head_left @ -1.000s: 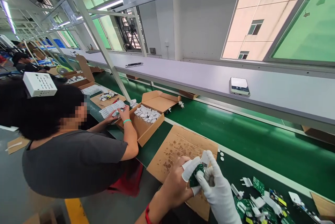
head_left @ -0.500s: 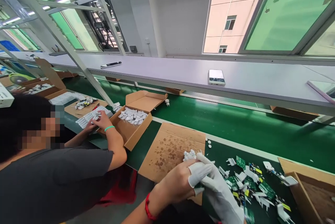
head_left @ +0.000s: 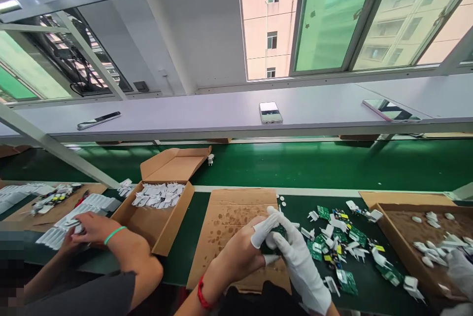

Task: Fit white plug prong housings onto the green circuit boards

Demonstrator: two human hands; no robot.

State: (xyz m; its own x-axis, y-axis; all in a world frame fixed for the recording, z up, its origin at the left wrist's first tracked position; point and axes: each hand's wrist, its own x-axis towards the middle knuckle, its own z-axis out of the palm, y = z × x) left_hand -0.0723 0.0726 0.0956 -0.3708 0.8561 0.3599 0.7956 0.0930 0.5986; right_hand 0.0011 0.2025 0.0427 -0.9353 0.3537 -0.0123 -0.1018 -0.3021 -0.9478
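My left hand, bare but for white finger cots and a red wristband, is closed on a small green circuit board over a flat cardboard sheet. Wearing a white glove, my right hand pinches the same board from the right. Both hands meet at the sheet's right side. A loose pile of green boards and white plug parts lies just to the right of my hands on the green mat.
An open carton of white parts stands to the left. A co-worker's hands handle white parts at the far left. A brown tray with white pieces is at the right, where another gloved hand shows. Phones lie on the shelf above the green conveyor.
The camera has swung to the right, so the co-worker slid to the left edge and the right tray came into view. My hands stay together on the board.
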